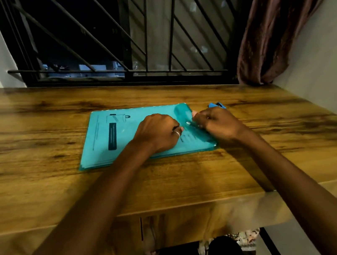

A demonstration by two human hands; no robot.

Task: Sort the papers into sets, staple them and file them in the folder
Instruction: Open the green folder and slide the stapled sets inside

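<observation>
So the teal see-through folder (130, 115) is lying flat on the wooden bench (30, 127), roughly mid-bench and a bit toward the window side. You can see the papers (112, 136) through the cover, printed sheet on top with a dark block on it, and a few sheet edges stacked along the near edge.

Both hands are down on the right-hand part of the folder, close together, almost knuckle to knuckle. The left hand (157, 133) sits on top of the cover with its fingers curled under and a ring (177, 133) on one finger. Can't honestly tell if it's gripping anything or just pressing down. The right hand (218, 127) is at the folder's right edge, fingers curled in, thumb up against the flap (181, 112), which is rolled up off the cover there. It looks like it has hold of that flap end of the folder.

Just behind the right hand there's a small blue thing (216, 105) on the bench, mostly hidden, so no idea what it is exactly.

Behind the bench there's a barred window (105, 38), dark outside, and a brownish curtain (278, 21) bunched at the right.
</observation>
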